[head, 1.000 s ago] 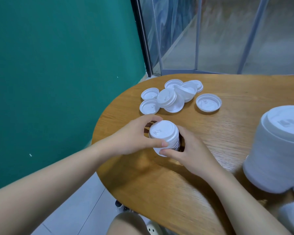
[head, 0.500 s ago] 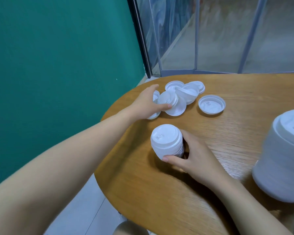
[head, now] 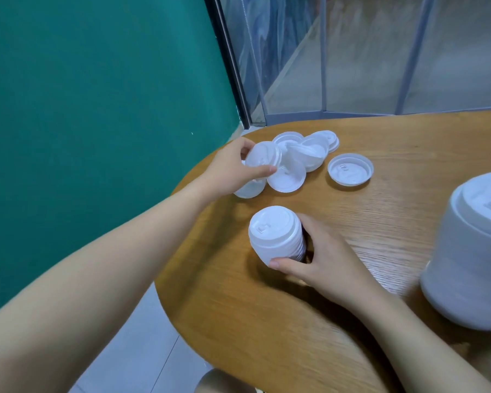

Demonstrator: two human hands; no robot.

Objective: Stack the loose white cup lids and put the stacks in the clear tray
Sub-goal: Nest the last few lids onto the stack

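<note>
Head view: small stack (head: 277, 235) of white lids stands on the wooden table (head: 380, 236) near its left edge, tops up, axis roughly vertical with a slight lean toward the camera; individual lids in it cannot be counted. Right hand (head: 321, 259) curls around the stack's right and near side, thumb tip at the base, fingers behind it. Left hand (head: 233, 171) reaches to the far pile and pinches one lid (head: 262, 158) by its rim between thumb and fingers; that lid is tilted, its top facing roughly toward the camera, lifted above another lid (head: 250, 190) lying flat and partly hidden under the hand. Loose pile (head: 304, 154) beyond: about five more lids, overlapping, several tipped at angles, one at the near side (head: 287, 180) lying nearly flat; exact count uncertain where they overlap. One single lid (head: 350, 173) lies apart to the right of the pile, upside down, hollow side up. Large stack (head: 471, 251) of lids at the right edge of the table, much taller, blurred, top facing up, axis leaning; count not readable. A second white shape at the bottom right corner is too blurred to identify. Green wall (head: 97, 109) to the left, glass panels (head: 352, 52) behind the table.
</note>
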